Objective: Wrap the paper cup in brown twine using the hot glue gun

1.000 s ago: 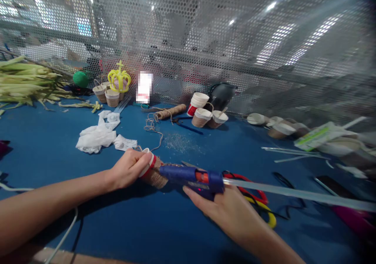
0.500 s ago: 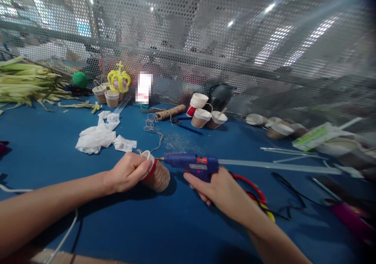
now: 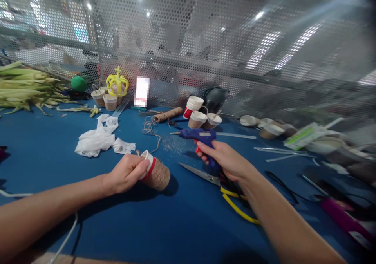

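Observation:
My left hand [image 3: 127,172] grips the white rim of a paper cup [image 3: 158,174]. Brown twine winds around the cup's lower part, and a red band shows between twine and rim. The cup lies tilted, its mouth toward my hand. In my right hand [image 3: 225,156] is a blue glue gun [image 3: 199,135] with a red trigger, its nozzle pointing left. A clear glue stick [image 3: 236,135] sticks out of its back end. The nozzle is apart from the cup, above and to its right. Scissors [image 3: 202,174] with yellow-edged handles lie beneath my right hand, partly hidden.
Behind are a twine roll [image 3: 168,115], crumpled white paper [image 3: 95,140] and small twine-wrapped cups [image 3: 197,119]. A yellow crown [image 3: 117,84] stands at the mesh wall. Loose glue sticks [image 3: 279,151] and a purple-handled tool [image 3: 343,215] lie right. Corn husks [image 3: 26,85] lie far left.
My right hand has moved the glue gun up and away from the cup's rim, uncovering the scissors. My left hand keeps the cup in nearly the same place.

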`<action>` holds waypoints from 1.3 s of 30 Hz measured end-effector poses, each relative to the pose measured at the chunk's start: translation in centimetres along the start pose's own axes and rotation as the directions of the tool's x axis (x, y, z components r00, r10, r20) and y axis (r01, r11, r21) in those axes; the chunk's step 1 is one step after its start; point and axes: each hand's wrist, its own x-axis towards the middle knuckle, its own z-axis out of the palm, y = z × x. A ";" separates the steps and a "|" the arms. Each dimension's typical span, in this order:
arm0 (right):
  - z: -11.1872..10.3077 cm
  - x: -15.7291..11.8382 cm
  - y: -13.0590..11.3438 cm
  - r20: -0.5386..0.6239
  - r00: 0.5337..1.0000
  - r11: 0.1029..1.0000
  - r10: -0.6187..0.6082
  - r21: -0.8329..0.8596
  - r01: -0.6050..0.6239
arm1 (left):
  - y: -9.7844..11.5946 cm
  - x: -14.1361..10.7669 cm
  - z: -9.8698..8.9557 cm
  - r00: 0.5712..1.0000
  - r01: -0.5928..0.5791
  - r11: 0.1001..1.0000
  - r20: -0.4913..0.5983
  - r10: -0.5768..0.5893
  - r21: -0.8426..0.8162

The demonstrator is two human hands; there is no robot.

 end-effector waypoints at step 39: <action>8.3 -2.4 -4.7 0.267 0.878 0.917 -0.397 0.147 0.370 | 0.9 0.1 0.2 0.963 0.261 0.921 0.144 -0.228 -0.288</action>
